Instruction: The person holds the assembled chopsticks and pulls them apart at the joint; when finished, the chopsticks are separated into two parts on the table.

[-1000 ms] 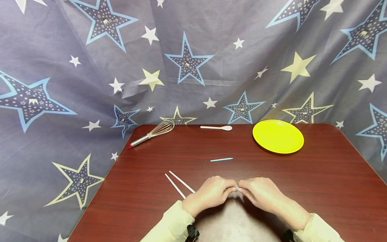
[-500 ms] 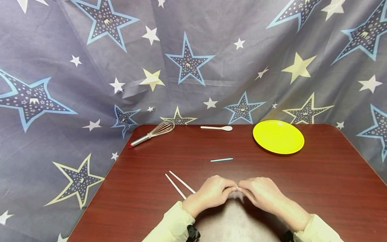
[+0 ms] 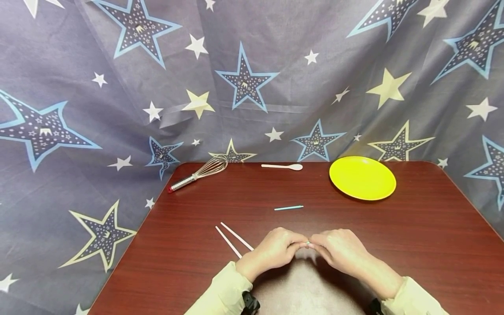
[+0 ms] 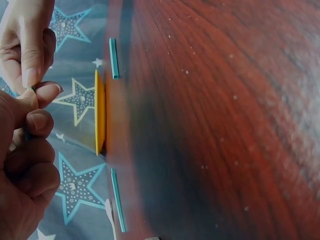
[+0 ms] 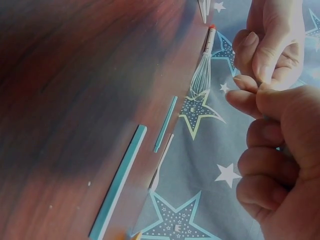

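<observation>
Near the front of the table, my left hand (image 3: 274,247) and right hand (image 3: 341,249) meet fingertip to fingertip. Thumb and fingers of each pinch a thin teal stick (image 3: 308,243), of which only a sliver shows. A bit of this stick also peeks out behind the curled fingers in the right wrist view; its length and shape are hidden. Beyond the hands lies a teal stick (image 3: 288,208). Another teal stick (image 5: 117,182) lies nearer in the right wrist view; in the head view it cannot be seen.
Two white chopsticks (image 3: 229,241) lie left of my left wrist, partly covered by it. Along the back are a wire whisk (image 3: 198,173), a white spoon (image 3: 281,166) and a yellow plate (image 3: 362,178). A starred grey curtain (image 3: 252,87) hangs behind the brown table (image 3: 425,218).
Both hands have shifted very slightly upward in the head view, fingertips still together. A little teal shows between them now. Nothing else on the table has moved.
</observation>
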The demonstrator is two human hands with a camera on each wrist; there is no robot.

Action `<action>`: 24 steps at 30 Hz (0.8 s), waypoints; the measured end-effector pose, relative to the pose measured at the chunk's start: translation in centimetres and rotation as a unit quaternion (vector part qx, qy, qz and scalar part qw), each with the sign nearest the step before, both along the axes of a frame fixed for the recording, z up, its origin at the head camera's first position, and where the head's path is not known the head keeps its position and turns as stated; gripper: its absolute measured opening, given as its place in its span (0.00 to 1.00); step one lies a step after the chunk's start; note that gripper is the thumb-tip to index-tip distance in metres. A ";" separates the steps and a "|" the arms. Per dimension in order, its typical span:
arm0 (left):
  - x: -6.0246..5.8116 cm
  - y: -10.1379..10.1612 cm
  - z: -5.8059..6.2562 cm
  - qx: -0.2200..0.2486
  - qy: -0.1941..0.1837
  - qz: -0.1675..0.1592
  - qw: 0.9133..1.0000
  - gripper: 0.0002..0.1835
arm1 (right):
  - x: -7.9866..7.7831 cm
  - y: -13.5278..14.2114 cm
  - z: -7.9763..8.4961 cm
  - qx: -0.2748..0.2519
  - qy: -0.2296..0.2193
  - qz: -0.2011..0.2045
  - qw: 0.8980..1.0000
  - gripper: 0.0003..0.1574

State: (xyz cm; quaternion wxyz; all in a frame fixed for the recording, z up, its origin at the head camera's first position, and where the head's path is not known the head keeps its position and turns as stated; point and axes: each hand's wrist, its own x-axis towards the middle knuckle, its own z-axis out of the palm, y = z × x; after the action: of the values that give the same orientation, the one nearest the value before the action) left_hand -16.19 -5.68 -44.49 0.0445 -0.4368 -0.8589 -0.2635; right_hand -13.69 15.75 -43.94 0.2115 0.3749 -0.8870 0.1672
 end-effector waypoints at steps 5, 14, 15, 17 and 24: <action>-0.1 -0.1 -0.1 -0.003 0.015 0.004 1.000 0.08 | -0.1 0.3 0.0 0.000 0.006 0.002 1.000 0.13; -0.5 -0.4 0.1 0.004 0.013 0.013 1.000 0.10 | -0.1 0.6 -0.1 -0.005 0.000 -0.007 1.000 0.05; -0.5 -0.4 0.2 0.005 0.011 0.012 1.000 0.10 | -0.1 0.6 -0.1 -0.005 -0.003 -0.009 1.000 0.07; -0.6 -0.5 0.4 0.001 0.007 0.016 1.000 0.10 | -0.1 0.7 0.0 -0.003 -0.011 -0.012 1.000 0.12; -0.8 -1.1 0.7 -0.022 -0.015 0.039 0.999 0.11 | -0.1 1.2 0.2 0.003 -0.037 -0.027 0.999 0.18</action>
State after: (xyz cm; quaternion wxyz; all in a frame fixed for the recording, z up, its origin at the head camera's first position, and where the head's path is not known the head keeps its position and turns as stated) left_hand -17.03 -6.79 -43.83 0.0321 -0.3997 -0.8814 -0.2494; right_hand -13.75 16.92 -43.71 0.1821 0.3449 -0.9045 0.1723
